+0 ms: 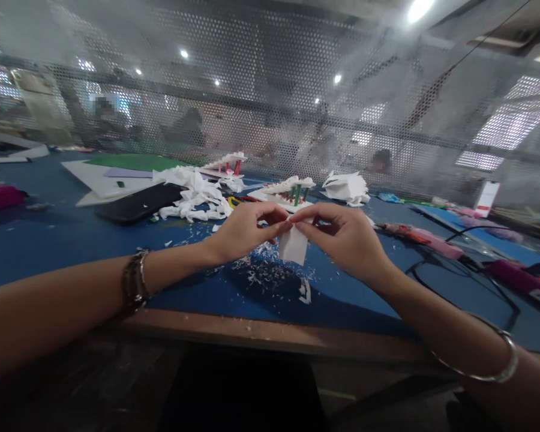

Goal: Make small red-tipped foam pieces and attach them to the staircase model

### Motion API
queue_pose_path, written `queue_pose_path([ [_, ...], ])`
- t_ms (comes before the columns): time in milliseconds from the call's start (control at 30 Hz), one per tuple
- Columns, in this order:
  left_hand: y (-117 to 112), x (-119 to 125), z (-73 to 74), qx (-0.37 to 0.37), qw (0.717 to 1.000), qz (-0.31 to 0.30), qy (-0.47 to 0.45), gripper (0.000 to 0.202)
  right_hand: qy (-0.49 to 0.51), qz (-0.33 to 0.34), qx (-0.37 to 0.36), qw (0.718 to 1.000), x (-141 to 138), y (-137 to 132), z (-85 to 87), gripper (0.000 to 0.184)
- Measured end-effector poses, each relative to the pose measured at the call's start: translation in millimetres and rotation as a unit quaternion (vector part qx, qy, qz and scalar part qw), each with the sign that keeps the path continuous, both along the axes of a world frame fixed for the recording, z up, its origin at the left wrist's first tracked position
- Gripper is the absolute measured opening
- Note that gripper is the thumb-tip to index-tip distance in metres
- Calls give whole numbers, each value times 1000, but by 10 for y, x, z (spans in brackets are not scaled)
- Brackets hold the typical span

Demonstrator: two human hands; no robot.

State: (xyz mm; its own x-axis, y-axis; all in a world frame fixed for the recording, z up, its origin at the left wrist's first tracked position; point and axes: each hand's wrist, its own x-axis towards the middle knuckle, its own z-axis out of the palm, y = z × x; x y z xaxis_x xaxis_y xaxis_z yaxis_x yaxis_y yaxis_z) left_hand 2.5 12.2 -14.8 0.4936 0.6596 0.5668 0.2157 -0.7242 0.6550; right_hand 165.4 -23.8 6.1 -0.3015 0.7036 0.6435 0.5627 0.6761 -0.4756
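My left hand [247, 228] and my right hand [346, 237] meet above the blue table top [49, 246]. Both pinch the top edge of a small white piece of paper [293, 246], which hangs down between them. Fingers of each hand are closed on it. Below the hands lies a scatter of tiny white paper bits [270, 270]. A dark bracelet sits on my left wrist and a silver bangle on my right forearm.
A black phone [139, 203] and a heap of torn white paper [193, 195] lie at the left. Two small paper models on coloured posts [290, 192] stand behind the hands. Pink tools with black cables [454, 258] lie at the right. A perforated screen stands behind the table.
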Motion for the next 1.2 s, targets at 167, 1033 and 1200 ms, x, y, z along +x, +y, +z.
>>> queue_pose_path([
  [167, 9, 1, -7, -3, 1000, 13, 2, 29, 4, -13, 39, 999, 13, -15, 0, 12],
  [1033, 28, 12, -32, -80, 996, -29, -26, 13, -40, 26, -73, 996, 57, 22, 84, 14],
  [1200, 35, 4, -52, -74, 996, -31, -24, 9, -23, 27, -113, 993, 74, 48, 95, 14],
])
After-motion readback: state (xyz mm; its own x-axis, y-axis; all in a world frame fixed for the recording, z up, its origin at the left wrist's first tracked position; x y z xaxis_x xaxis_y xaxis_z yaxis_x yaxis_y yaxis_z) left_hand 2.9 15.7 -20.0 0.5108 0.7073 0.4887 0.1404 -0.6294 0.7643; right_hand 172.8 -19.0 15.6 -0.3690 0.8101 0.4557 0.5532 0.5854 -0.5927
